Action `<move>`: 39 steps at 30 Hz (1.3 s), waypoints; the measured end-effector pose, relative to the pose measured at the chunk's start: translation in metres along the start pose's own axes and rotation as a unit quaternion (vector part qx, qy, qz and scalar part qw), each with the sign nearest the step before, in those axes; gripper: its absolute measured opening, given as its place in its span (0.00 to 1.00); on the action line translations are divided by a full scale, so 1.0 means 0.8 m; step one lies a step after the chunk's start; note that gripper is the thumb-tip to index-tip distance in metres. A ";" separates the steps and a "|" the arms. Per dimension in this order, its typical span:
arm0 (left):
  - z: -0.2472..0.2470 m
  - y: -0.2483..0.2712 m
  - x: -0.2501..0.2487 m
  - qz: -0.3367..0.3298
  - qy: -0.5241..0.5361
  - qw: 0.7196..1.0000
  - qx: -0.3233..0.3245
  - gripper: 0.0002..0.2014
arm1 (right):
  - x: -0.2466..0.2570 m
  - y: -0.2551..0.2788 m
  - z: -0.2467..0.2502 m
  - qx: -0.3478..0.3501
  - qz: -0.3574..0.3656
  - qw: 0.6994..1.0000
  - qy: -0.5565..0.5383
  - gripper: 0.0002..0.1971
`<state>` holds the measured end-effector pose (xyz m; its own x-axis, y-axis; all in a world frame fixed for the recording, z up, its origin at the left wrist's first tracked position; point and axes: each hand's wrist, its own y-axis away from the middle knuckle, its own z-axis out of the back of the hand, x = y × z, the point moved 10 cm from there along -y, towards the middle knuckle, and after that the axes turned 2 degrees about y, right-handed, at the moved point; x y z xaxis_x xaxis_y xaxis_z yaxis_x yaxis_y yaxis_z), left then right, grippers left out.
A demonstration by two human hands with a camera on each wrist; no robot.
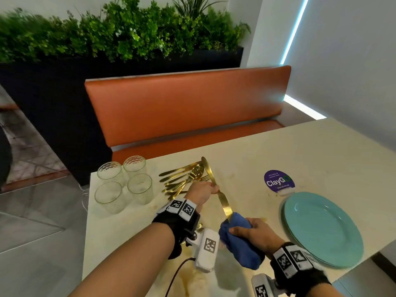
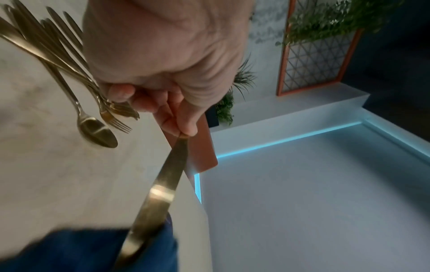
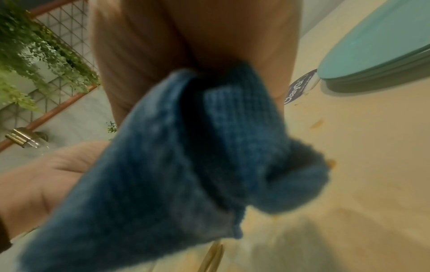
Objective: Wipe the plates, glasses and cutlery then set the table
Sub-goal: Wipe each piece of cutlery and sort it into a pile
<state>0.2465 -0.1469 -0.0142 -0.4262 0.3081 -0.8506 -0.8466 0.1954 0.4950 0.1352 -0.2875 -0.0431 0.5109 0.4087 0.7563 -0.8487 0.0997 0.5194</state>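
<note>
My left hand [image 1: 203,192] grips a gold knife [image 1: 222,200] by its middle, handle end pointing up and away. The knife's blade [image 2: 153,202] runs down into a blue cloth [image 1: 240,239] that my right hand [image 1: 255,232] clutches, bunched round the blade tip. In the right wrist view the cloth [image 3: 186,165] fills the middle. A pile of gold cutlery [image 1: 184,179] lies behind my left hand. Several ribbed glasses [image 1: 124,183] stand at the table's left corner. A stack of teal plates [image 1: 325,228] sits to the right.
A round purple ClayGo sticker [image 1: 277,181] is on the cream table [image 1: 300,151] beyond the plates. An orange bench [image 1: 188,108] runs along the far side, with a dark planter of greenery [image 1: 107,35] behind. Yellowish stains mark the table near me.
</note>
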 end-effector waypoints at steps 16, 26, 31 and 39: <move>0.020 0.013 -0.010 -0.039 0.064 0.995 -0.065 0.08 | 0.064 -0.020 -0.008 -0.026 0.063 0.998 0.013 0.12; 0.064 0.017 0.009 0.010 0.054 0.998 -0.024 0.24 | 0.069 -0.013 0.022 0.035 0.053 0.988 0.138 0.06; 0.085 0.025 -0.022 -0.118 -0.221 0.968 0.008 0.13 | 0.073 -0.012 0.053 0.030 0.054 0.985 0.164 0.05; 0.066 0.037 0.023 -0.075 -0.291 0.951 0.071 0.07 | 0.074 -0.022 0.134 -0.132 0.049 0.974 -0.176 0.06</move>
<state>0.2304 -0.0866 -0.0057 -0.0199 0.7217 -0.6920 -0.8144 0.3898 0.4299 0.1950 -0.3626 0.0349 0.4023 0.0964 0.9104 -0.8773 0.3248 0.3533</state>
